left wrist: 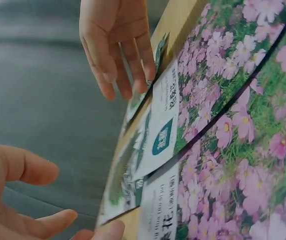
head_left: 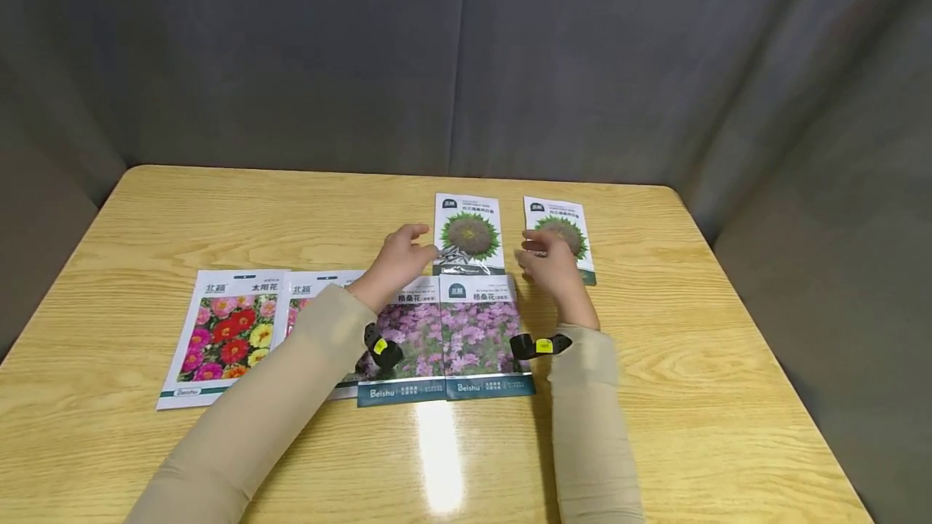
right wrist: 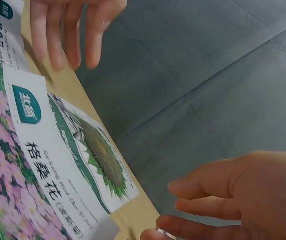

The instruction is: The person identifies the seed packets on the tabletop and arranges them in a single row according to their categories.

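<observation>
Two sunflower seed packets lie at the back of the table: a left one (head_left: pixel 469 234) and a right one (head_left: pixel 575 221). My left hand (head_left: pixel 396 261) is beside the left packet, fingers loosely bent and holding nothing; its fingertips come close to the packet's left edge. My right hand (head_left: pixel 549 265) hovers over the left part of the right packet, partly hiding it, with relaxed fingers; whether they touch it is unclear. Below lie two pink cosmos packets, the left one (head_left: pixel 408 346) and the right one (head_left: pixel 484 338), edge to edge.
On the left lies a packet with red, pink and yellow flowers (head_left: pixel 229 338). A similar packet (head_left: pixel 309 285) next to it is mostly covered by my left sleeve (head_left: pixel 269 403). Everything rests on a wooden table (head_left: pixel 692 395), with a grey curtain (head_left: pixel 291 63) behind.
</observation>
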`<state>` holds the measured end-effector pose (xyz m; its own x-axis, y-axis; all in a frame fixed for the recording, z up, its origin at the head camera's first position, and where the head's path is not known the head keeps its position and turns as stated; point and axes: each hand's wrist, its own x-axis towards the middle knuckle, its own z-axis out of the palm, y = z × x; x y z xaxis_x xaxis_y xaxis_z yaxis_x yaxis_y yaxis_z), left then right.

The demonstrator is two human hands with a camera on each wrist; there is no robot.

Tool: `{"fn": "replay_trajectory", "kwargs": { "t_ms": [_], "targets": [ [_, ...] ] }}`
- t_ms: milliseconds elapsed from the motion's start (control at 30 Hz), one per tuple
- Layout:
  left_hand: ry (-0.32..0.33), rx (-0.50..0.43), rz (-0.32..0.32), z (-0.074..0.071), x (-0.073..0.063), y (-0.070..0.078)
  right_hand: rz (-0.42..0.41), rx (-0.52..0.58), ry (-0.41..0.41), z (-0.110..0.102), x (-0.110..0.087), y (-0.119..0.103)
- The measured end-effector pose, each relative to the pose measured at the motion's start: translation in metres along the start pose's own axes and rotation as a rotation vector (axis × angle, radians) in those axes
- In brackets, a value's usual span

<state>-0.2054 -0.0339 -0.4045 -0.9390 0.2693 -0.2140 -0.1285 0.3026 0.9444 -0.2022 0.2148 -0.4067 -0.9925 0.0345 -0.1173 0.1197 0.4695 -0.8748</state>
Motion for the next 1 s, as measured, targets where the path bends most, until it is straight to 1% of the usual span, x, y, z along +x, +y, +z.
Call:
{"fn": "replay_trajectory", "kwargs": {
  "t_ms": [133,233,300,400,500,567,667,767,900,1000],
  "targets": [
    [-0.063,-0.051,-0.075,-0.002,0.006,-0.005,0.027,-0.001,-0.010,0.009,0.002,0.001],
    [-0.093,-0.046,-0.098,-0.001,0.010,-0.009,0.051,-0.038,-0.025,0.016,0.004,0.004],
    [-0.090,-0.045,-0.110,0.000,0.012,-0.009,0.053,-0.063,-0.029,0.019,0.007,0.003],
    [-0.091,-0.053,-0.115,0.001,0.016,-0.004,0.050,-0.104,-0.026,0.020,0.013,-0.002],
    [-0.085,-0.063,-0.133,0.000,0.022,0.002,0.056,-0.172,-0.024,0.019,0.022,-0.009],
    [-0.089,-0.071,-0.136,-0.001,0.026,0.005,0.054,-0.243,-0.022,0.019,0.026,-0.011],
    [-0.088,-0.096,-0.140,-0.002,0.031,0.008,0.060,-0.294,-0.030,0.021,0.032,-0.016],
    [-0.087,-0.116,-0.135,-0.001,0.035,0.010,0.070,-0.312,-0.057,0.024,0.036,-0.021],
    [-0.082,-0.152,-0.140,0.000,0.037,0.011,0.090,-0.319,-0.073,0.027,0.040,-0.025],
    [-0.065,-0.212,-0.144,0.001,0.040,0.010,0.106,-0.299,-0.056,0.028,0.043,-0.025]
  ]
}}
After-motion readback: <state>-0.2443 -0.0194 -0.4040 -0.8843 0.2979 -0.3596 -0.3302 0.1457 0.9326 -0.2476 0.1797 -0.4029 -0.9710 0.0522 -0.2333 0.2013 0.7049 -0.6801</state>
